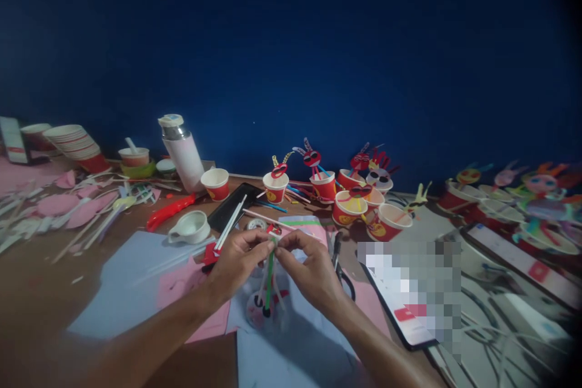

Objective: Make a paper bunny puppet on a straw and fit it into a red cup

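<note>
Over the middle of the table, my left hand (239, 260) and my right hand (309, 270) meet fingertip to fingertip. Both are closed in a pinch at the upper end of a green straw (270, 279). White straws (280, 297) run down beside it and spread apart. At their lower end is a pale, round cut-out (258, 310) with dark and red parts, partly blurred. My fingers hide exactly how the straw tops are held. Beneath my hands lie blue paper (309, 327) and pink paper (209, 324).
Paper cups (350, 209) with straw figures stand along the back. A white bottle (184, 154), a small white cup (191, 227) and a red-handled tool (170, 211) are at left. Scissors (348, 286) lie by my right hand, near a phone (395, 309) and cables (500, 339).
</note>
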Available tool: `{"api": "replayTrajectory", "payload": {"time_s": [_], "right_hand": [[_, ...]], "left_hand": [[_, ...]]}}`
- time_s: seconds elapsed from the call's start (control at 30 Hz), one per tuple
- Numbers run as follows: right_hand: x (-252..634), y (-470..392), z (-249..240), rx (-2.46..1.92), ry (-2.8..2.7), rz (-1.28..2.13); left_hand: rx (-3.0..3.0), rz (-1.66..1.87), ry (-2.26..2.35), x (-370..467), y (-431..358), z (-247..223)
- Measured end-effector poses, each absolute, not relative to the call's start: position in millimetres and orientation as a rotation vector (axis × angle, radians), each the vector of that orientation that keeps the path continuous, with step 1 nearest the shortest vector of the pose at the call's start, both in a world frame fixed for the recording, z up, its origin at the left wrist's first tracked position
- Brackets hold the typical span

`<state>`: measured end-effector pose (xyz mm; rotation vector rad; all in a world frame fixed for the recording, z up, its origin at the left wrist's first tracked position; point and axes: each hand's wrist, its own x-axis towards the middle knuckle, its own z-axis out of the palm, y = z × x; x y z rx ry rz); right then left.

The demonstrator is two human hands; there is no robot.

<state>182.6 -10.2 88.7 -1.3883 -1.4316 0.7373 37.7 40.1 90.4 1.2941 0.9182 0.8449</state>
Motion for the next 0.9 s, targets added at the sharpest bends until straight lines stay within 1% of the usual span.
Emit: {"api": "replayTrajectory", "payload": {"time_s": [0.13,0.3,0.5,0.9], "right_hand": [[182.3,-11.3,86.5,-1.425,-1.446,0.68],[182.8,-9.2,84.1,-1.374,-1.365,0.779],[180.1,-8.5,85.0,-1.329,-1.325,0.82],[178.7,-14.7,90.0,-1.331,-1.355,0.737]], "left_hand": [[1.377,0.828,0.867,37.4,44.2,78.9],[1.203,0.781,0.829,37.3,44.9,69.3],[1.061,0.817,0.802,37.0,39.5,78.4],[1.197,0.874,0.841,39.1,35.7,82.8]]}}
